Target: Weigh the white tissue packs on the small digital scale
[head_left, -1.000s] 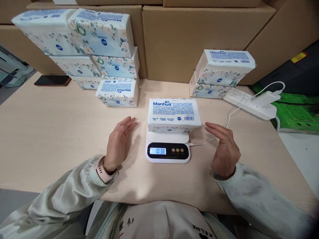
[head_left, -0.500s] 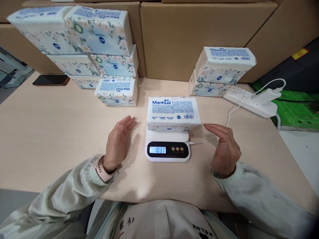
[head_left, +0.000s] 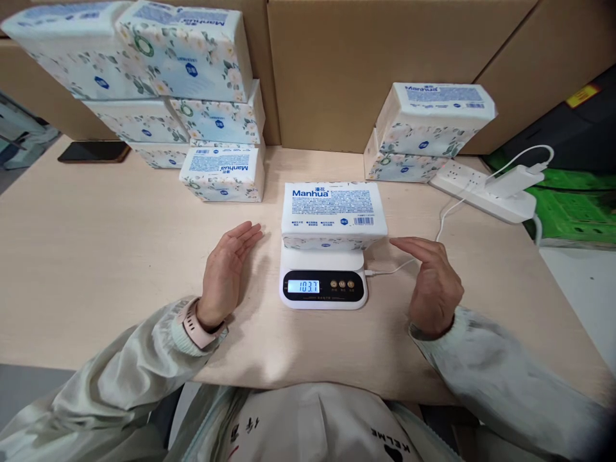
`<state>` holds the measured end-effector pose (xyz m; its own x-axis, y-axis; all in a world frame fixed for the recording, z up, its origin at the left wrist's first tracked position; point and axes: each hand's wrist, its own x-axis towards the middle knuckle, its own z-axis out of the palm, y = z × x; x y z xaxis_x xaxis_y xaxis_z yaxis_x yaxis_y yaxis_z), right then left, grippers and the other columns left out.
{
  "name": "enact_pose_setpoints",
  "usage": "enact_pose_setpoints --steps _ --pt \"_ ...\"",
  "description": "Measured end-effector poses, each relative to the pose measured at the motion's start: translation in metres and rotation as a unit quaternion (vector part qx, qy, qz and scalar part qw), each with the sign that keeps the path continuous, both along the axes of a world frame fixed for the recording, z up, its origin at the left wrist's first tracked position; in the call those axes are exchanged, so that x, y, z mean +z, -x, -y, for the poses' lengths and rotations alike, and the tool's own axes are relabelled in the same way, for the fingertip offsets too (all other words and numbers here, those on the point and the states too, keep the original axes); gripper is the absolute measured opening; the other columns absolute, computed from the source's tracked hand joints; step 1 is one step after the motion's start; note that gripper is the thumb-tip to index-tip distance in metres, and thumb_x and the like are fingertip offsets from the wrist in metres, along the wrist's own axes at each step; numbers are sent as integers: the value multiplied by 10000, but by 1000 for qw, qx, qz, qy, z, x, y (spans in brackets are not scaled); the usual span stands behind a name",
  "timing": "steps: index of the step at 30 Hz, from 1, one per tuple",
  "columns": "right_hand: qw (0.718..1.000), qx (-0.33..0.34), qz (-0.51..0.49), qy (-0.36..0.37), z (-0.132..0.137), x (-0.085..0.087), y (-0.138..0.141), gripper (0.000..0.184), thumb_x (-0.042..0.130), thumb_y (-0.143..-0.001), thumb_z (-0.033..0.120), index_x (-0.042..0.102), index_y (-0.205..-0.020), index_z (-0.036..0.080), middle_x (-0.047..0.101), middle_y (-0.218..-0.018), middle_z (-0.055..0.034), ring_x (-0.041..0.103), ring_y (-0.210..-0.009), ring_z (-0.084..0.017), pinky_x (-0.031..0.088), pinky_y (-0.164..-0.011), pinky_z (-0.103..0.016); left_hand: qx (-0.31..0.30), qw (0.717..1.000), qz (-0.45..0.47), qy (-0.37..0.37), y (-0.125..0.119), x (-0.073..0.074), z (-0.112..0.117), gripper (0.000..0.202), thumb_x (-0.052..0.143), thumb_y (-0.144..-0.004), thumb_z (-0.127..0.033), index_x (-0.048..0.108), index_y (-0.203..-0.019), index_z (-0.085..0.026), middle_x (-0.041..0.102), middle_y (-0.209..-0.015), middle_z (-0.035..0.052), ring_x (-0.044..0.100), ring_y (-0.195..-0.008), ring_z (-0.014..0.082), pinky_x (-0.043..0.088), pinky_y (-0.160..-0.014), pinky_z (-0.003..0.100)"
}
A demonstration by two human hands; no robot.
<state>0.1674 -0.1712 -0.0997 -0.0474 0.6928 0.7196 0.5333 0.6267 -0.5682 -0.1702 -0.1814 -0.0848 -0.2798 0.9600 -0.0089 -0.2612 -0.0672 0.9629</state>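
A white pack of tissues with blue "Manhua" print rests on a white digital scale, whose lit display reads 103.7. To the left of the scale, my left hand stands on its edge on the table, fingers stretched out and holding nothing. My right hand is to the right, its fingers extended toward the pack's near right corner, apart from it and empty. A white cable runs from the scale's right side.
Several tissue packs are stacked at the back left, with a phone beside them. Two more packs stand at the back right, near a white power strip. Cardboard boxes line the table's far edge.
The view has shifted slightly, so everything sits a little higher in the picture. Both hands, the pack and the 103.7 reading stay as they were.
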Motion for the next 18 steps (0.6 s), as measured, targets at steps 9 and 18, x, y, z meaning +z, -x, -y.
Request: enact_pose_setpoints --steps 9,18 --pt "999 -5 -20 31 3 4 5 431 401 -1098 385 746 -1356 401 787 -1203 -60 713 -1151 -342 555 -973 -582 6 1000 -4 -10 -1 -1 -1 414 730 -946 -499 771 -1195 -171 766 -1303 130 725 -1265 270 460 -1293 532" --pt "981 2 -91 173 -7 12 9 413 473 -1092 517 738 -1359 347 749 -1369 -53 676 -1334 -311 523 -1174 -575 2 995 -88 -39 1 11 1 415 677 -1000 -517 786 -1263 -215 747 -1379 95 668 -1380 304 383 -1345 574"
